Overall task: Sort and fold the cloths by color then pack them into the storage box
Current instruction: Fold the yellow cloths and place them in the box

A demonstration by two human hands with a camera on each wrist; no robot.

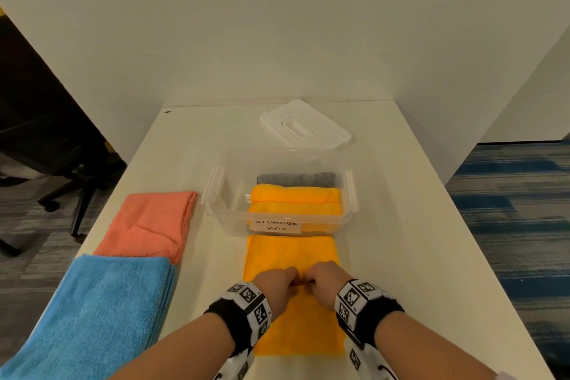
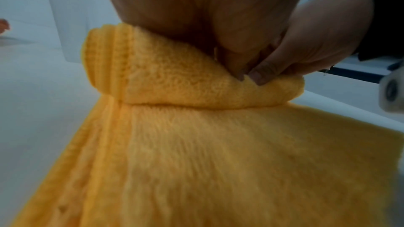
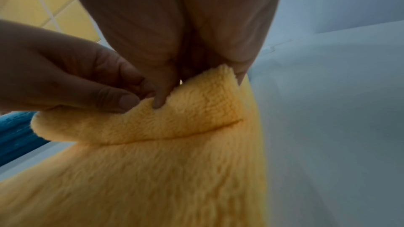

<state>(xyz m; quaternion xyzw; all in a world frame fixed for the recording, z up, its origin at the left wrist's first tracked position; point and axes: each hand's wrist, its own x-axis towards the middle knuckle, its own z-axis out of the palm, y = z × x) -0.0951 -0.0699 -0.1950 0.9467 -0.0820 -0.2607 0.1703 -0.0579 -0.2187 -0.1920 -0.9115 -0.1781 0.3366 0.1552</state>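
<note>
Head view: yellow cloth point(image 1: 293, 259) lies lengthwise toward storage box point(image 1: 216, 194), mid-fold pinched.

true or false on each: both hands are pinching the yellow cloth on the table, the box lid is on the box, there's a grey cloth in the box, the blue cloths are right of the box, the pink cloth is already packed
1. Both hands pinch the yellow cloth on the table. True: the left hand and right hand grip a raised fold of the yellow cloth.
2. The lid is on the box. False: the lid lies on the table behind the open storage box.
3. A grey cloth is in the box. True: the grey cloth lies behind two folded yellow ones.
4. The blue cloths are right of the box. False: the blue cloths lie to its left, nearer the person.
5. The pink cloth is packed. False: the pink cloth lies on the table left of the box.
</note>
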